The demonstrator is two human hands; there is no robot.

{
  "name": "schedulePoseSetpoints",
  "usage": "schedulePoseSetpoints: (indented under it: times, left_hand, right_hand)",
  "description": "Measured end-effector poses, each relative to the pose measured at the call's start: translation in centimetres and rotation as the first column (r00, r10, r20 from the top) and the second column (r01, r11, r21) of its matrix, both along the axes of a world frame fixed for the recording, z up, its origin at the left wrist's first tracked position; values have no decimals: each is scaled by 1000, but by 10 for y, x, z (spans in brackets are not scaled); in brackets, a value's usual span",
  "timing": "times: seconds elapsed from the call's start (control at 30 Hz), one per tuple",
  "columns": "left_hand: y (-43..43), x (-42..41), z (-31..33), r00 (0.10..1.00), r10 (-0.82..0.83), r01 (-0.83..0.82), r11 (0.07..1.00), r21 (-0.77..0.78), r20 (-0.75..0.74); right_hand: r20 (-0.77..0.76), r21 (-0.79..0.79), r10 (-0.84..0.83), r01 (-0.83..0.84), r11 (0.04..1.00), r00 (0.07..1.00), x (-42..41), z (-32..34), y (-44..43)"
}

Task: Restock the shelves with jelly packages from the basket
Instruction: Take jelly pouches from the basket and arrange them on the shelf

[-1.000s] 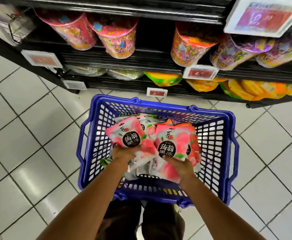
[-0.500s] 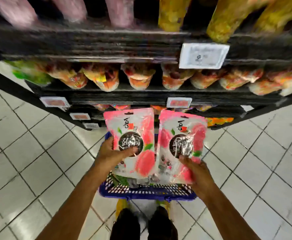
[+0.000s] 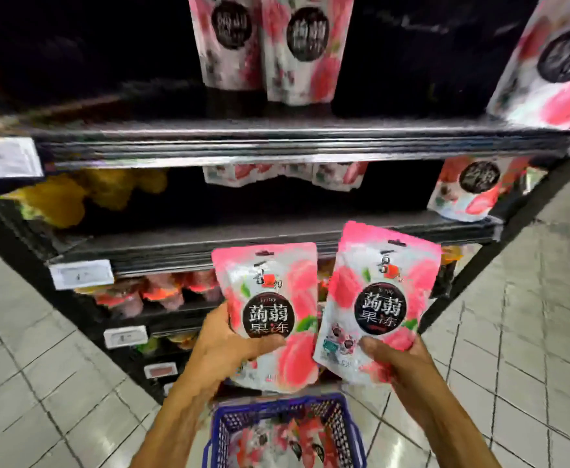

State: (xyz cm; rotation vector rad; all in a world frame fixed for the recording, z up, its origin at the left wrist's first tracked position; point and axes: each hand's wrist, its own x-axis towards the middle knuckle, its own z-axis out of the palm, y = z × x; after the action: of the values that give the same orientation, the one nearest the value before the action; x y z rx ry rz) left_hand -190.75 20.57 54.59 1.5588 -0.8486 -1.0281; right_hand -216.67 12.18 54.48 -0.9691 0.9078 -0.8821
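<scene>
My left hand [image 3: 224,342] grips a pink peach jelly pouch [image 3: 270,298] by its lower left corner, thumb across the front. My right hand [image 3: 395,361] holds a second identical pouch [image 3: 383,295] by its bottom edge. Both pouches stand upright in front of the black shelves, above the blue basket [image 3: 229,412] on the floor, which holds more pink pouches [image 3: 287,440]. Matching pouches stand on the top shelf [image 3: 297,45] and at the right end of the middle shelf [image 3: 469,187].
The middle shelf board [image 3: 276,238] has a dark gap left of its pouches. Yellow bags [image 3: 74,197] sit at the left. Lower shelves hold cup jellies [image 3: 155,292]. White price tags [image 3: 81,273] line the shelf edges. Tiled floor lies on both sides.
Both hands lifted a pouch each out of the basket and raised them toward the shelves. The view tilted up from the basket to the upper shelves.
</scene>
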Motion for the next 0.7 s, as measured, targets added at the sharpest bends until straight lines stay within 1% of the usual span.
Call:
schedulePoseSetpoints:
  times: [0.07, 0.13, 0.27, 0.47, 0.7]
  left_hand:
    - [-2, -2, 32, 999, 32, -31, 998, -54, 25]
    - [-5, -4, 61, 997, 59, -55, 994, -89, 45]
    - [-14, -8, 106, 991, 94, -78, 984, -161, 94]
    - [-39, -25, 158, 987, 50, -9, 965, -262, 151]
    - [-88, -57, 190, 985, -4, 58, 949, -310, 173]
  right_hand:
    - [-22, -79, -56, 55, 995, 998, -4, 30, 1]
    - [-26, -152, -74, 69, 986, 997, -9, 56, 0]
    - [-50, -241, -125, 110, 964, 991, -20, 96, -4]
    - [61, -342, -169, 180, 922, 984, -38, 138, -32]
    - [28, -414, -210, 202, 887, 977, -66, 170, -87]
